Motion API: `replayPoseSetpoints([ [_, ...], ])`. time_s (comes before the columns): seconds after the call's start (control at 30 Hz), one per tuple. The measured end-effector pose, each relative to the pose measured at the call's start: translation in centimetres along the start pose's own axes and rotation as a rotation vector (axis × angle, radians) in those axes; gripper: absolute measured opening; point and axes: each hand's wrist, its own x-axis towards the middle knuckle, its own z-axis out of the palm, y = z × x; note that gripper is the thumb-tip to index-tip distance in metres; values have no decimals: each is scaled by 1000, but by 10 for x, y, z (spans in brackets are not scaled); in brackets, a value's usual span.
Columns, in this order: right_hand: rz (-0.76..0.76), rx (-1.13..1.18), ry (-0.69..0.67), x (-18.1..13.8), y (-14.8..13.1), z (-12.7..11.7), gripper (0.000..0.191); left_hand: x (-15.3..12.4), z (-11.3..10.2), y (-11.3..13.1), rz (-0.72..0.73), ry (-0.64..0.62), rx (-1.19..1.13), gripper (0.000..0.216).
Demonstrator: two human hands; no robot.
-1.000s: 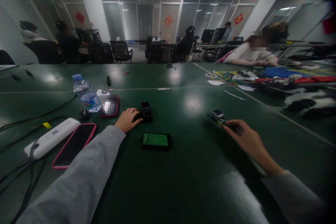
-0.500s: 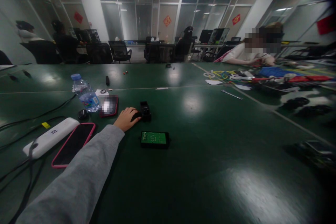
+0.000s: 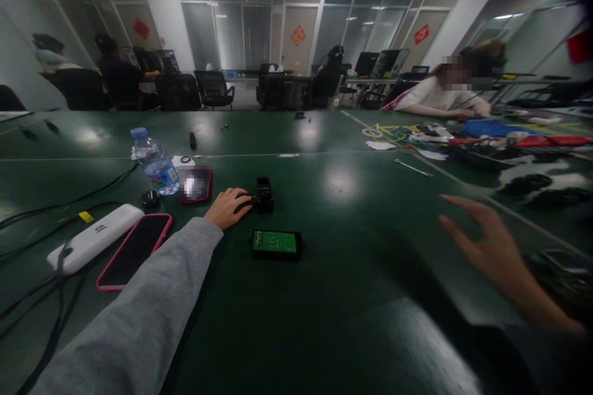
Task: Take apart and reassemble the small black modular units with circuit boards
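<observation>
Though out of frame half a second ago, right hand (image 3: 492,247) back — grip apart.

- My sleeve (image 3: 152,308) is matt grey cloth.
- Before me, the tabletop (image 3: 343,321) gleams smooth, glossy.
- Clear plastic forms the bottle (image 3: 156,165).
- The wrench (image 3: 414,168) shows bright metal.
- Black, plastic-looking casing (image 3: 278,256) holds the circuit board (image 3: 277,242).

Clock from board (image 3: 277,243) on worktop (image 3: 343,296) | box (image 3: 264,195) 12 o'clock | left grip (image 3: 228,208) 10 o'clock, palm down, just beside box | bottle (image 3: 160,166) 10 o'clock, farther | pink phone (image 3: 134,251) 9 o'clock | right grip (image 3: 487,241) 3 o'clock, thumb and fingers parted, above worktop | wrench (image 3: 414,168) 2 o'clock
</observation>
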Motion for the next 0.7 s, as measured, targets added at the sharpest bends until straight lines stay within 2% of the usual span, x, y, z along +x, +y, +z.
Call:
replayPoseSetpoints([
  [0.07,-87,117,-126,18,-49,46,44,0,-1,1,13,-2,8,33],
  [0.13,-199,218,-275,32,-102,93,39,0,-2,2,16,0,13,33],
  [0.2,-285,216,-413,42,-149,136,38,0,-3,3,13,-1,14,34],
  [0.27,-347,191,-489,49,-183,172,37,0,-4,4,10,-1,10,34],
  [0.33,-373,183,-531,54,-201,199,35,-1,-4,5,5,3,4,34],
  [0.4,-369,179,-531,55,-207,217,35,-1,-4,5,-5,8,-4,34],
  [0.5,-273,178,-439,51,-200,225,34,-1,-5,5,-15,7,-22,36],
  [0.6,-175,150,-351,40,-181,213,22,0,-3,4,-17,-2,-29,37],
  [0.7,-143,114,-350,26,-153,185,33,0,-1,2,-23,-11,-21,36],
])
